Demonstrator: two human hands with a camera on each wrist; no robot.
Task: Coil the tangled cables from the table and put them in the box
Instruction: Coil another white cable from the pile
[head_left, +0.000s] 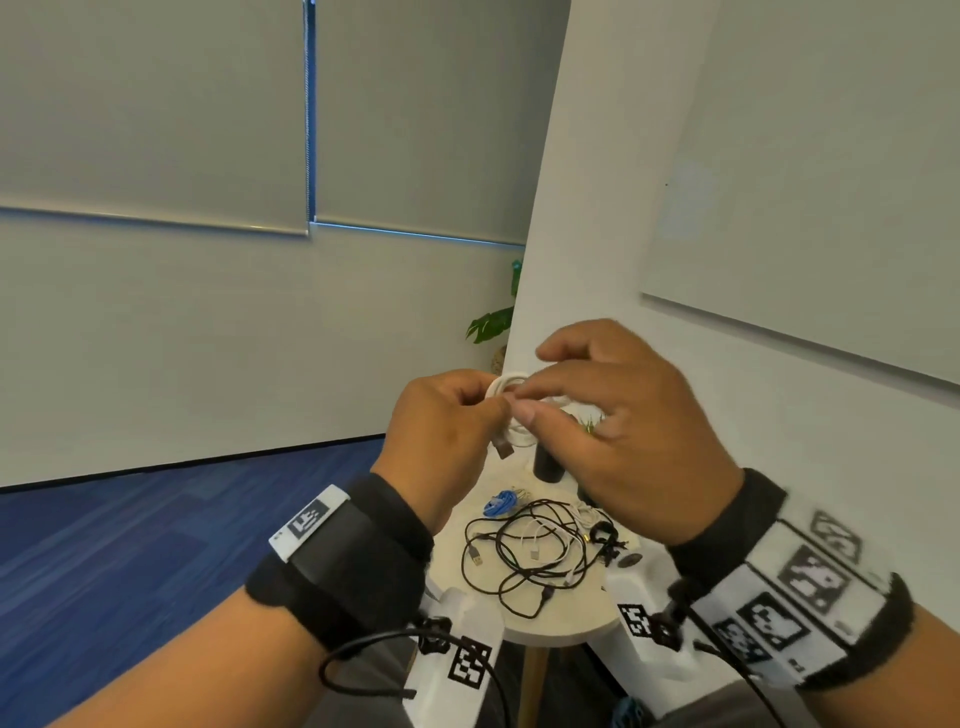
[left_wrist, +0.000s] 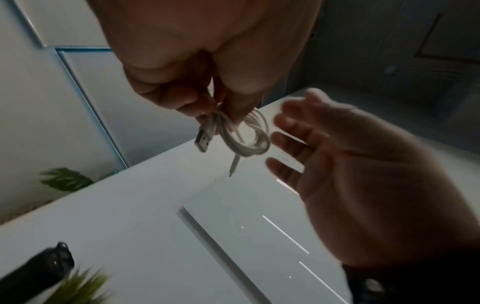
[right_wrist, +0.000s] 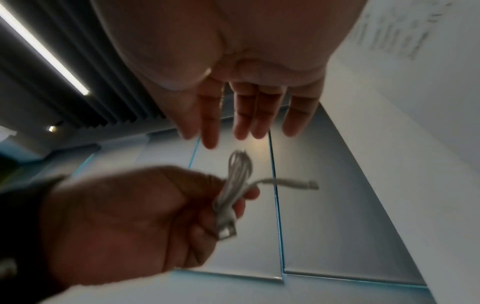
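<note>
My left hand (head_left: 467, 408) is raised above the table and pinches a coiled white cable (head_left: 511, 415) at its waist. The cable's USB plug (head_left: 503, 448) hangs below my fingers. In the left wrist view the white cable (left_wrist: 246, 133) shows as a bundle of loops with a thin end sticking out. My right hand (head_left: 597, 410) is beside the coil with straight fingers; the wrist views show the right hand (left_wrist: 337, 164) a little apart from the coil and holding nothing. A tangle of black and white cables (head_left: 530, 551) lies on the round table (head_left: 561, 626). No box is in view.
A small blue cable bundle (head_left: 500, 503) lies at the table's far side beside a black cylinder (head_left: 548, 465). A white wall with a whiteboard (head_left: 805, 208) stands close on the right. Blue carpet (head_left: 156, 519) lies to the left. A leafy plant (head_left: 491, 322) shows behind the wall's edge.
</note>
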